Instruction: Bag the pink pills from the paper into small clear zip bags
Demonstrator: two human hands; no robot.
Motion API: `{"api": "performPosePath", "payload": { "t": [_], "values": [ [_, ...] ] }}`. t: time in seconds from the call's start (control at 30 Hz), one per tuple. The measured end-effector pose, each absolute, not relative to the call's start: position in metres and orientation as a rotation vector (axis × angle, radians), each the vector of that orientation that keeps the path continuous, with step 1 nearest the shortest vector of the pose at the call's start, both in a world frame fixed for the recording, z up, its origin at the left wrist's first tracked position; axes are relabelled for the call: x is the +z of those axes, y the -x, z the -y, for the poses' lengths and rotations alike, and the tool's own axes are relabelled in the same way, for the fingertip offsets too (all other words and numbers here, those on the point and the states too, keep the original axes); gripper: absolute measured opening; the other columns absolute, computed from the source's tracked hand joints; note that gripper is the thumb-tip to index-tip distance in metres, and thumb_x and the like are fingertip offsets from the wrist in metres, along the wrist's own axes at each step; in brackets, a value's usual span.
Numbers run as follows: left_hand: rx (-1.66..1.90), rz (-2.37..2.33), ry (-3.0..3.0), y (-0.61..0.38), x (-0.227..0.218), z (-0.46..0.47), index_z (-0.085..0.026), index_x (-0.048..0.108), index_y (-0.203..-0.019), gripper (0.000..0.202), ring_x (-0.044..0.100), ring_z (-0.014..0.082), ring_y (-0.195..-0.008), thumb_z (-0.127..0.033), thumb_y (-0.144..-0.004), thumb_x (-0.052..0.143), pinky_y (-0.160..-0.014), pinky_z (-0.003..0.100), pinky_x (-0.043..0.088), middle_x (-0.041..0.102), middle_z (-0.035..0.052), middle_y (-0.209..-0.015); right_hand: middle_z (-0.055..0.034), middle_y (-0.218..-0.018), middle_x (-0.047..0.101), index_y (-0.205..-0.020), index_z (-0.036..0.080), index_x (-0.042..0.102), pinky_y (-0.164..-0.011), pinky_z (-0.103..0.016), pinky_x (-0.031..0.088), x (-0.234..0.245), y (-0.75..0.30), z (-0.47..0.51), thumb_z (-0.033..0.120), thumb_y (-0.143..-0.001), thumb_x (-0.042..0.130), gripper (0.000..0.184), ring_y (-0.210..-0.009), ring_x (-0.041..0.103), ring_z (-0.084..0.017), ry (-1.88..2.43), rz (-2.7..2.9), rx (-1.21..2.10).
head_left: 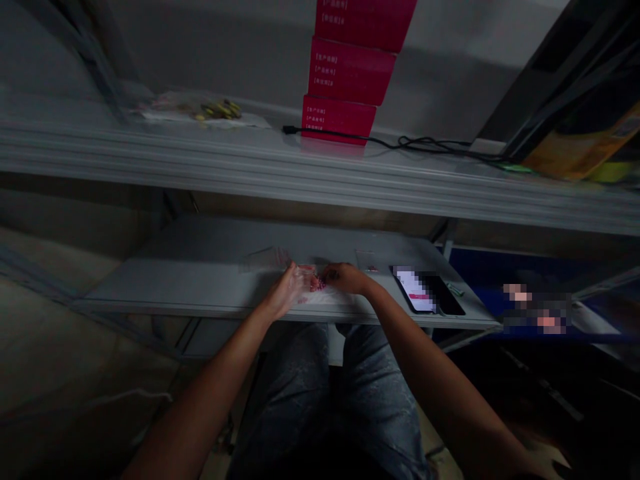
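**Left hand** [291,291]: Held over the near edge of the desk [175,283], with the fingers directed rightward toward the right hand. The grip is drawn together, but whether anything is pinched cannot be told.

**Right hand** [345,278]: Held just beside the left hand, with the fingers curled down and directed leftward. The grip appears pressed together over the pink items; a firm pinch cannot be confirmed.

**Pink items** [319,284]: A small cluster is located between the two hands, near the middle of the desk. Its shape and long axis are hidden by the fingers and dim light. Being kept between both hands, it appears to be under close handling, judging by the hands' placement.

**Clear plastic bag** [265,260]: Laid on the desk at the far side of the left hand, with its long axis apparently running left to right. Its exact outline is faint.

**Phone** [425,291]: Laid flat to the right of the hands, its lit screen pixelated, and its long axis angled toward the far left.

**Shelf** [300,160]: Set above the desk, bearing three stacked red boxes [350,67], a black cable [400,143] and a packet of yellow items [217,110].
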State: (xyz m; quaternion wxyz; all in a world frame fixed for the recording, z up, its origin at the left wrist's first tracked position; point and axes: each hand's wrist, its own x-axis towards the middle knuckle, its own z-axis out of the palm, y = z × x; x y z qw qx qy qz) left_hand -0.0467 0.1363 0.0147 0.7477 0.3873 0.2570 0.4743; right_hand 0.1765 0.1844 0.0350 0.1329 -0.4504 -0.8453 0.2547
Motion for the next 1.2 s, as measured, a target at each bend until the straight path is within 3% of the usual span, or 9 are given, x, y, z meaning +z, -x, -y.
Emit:
{"api": "performPosePath", "payload": {
  "t": [0.17, 0.43, 0.7, 0.87, 1.0, 1.2],
  "values": [
    [1.033, -0.530, -0.849, 0.048, 0.014, -0.136, -0.016, 0.071, -0.102, 0.057, 0.066, 0.0248, -0.080, -0.069, -0.089, 0.056, -0.068, 0.030, 0.048, 0.071, 0.0124, -0.088, -0.0070, -0.091, 0.076, -0.096, 0.016, 0.073, -0.070, -0.026, 0.048, 0.033, -0.181, -0.186, 0.015, -0.083, 0.066, 0.015, -0.077, 0.067, -0.019, 1.366, 2.427, 0.670],
    [1.031, -0.541, -0.897, 0.050, -0.001, -0.141, -0.015, 0.071, -0.110, 0.057, 0.068, 0.0225, -0.085, -0.066, -0.088, 0.061, -0.071, 0.028, 0.048, 0.073, 0.0114, -0.092, -0.0058, -0.091, 0.072, -0.093, 0.015, 0.069, -0.075, -0.026, 0.048, 0.061, -0.183, -0.179, 0.021, -0.085, 0.063, 0.011, -0.082, 0.065, -0.017, 1.180, 2.223, 0.700],
    [1.039, -0.630, -0.865, 0.048, -0.007, -0.143, -0.014, 0.071, -0.107, 0.053, 0.070, 0.0221, -0.082, -0.062, -0.085, 0.068, -0.066, 0.027, 0.050, 0.075, 0.0118, -0.098, -0.0021, -0.081, 0.070, -0.094, 0.016, 0.068, -0.060, -0.023, 0.043, 0.101, -0.143, -0.161, 0.023, -0.085, 0.063, 0.013, -0.062, 0.059, -0.011, 1.012, 2.165, 0.789],
    [0.996, -0.597, -0.875, 0.049, 0.010, -0.136, -0.014, 0.072, -0.104, 0.057, 0.070, 0.0217, -0.077, -0.066, -0.081, 0.068, -0.056, 0.025, 0.048, 0.075, 0.0109, -0.091, -0.0029, -0.083, 0.070, -0.093, 0.017, 0.069, -0.063, -0.024, 0.044, 0.081, -0.156, -0.148, 0.026, -0.088, 0.063, 0.012, -0.067, 0.059, -0.013, 1.060, 2.021, 0.752],
    [0.975, -0.572, -0.914, 0.047, 0.023, -0.123, -0.014, 0.071, -0.104, 0.059, 0.072, 0.0243, -0.083, -0.068, -0.082, 0.065, -0.066, 0.029, 0.054, 0.076, 0.0125, -0.092, -0.0042, -0.087, 0.068, -0.089, 0.018, 0.067, -0.073, -0.027, 0.046, 0.050, -0.173, -0.117, 0.037, -0.090, 0.063, 0.020, -0.080, 0.062, -0.017, 1.053, 1.753, 0.919],
    [1.037, -0.752, -1.010, 0.021, 0.022, -0.089, -0.015, 0.074, -0.092, 0.053, 0.073, 0.0248, -0.073, -0.066, -0.089, 0.058, -0.073, 0.036, 0.057, 0.077, 0.0101, -0.081, 0.0004, -0.070, 0.056, -0.085, 0.019, 0.064, -0.054, -0.024, 0.035, 0.023, -0.183, -0.056, 0.048, -0.091, 0.064, 0.030, -0.058, 0.046, -0.012, 1.026, 1.479, 1.238]
  ]
}}
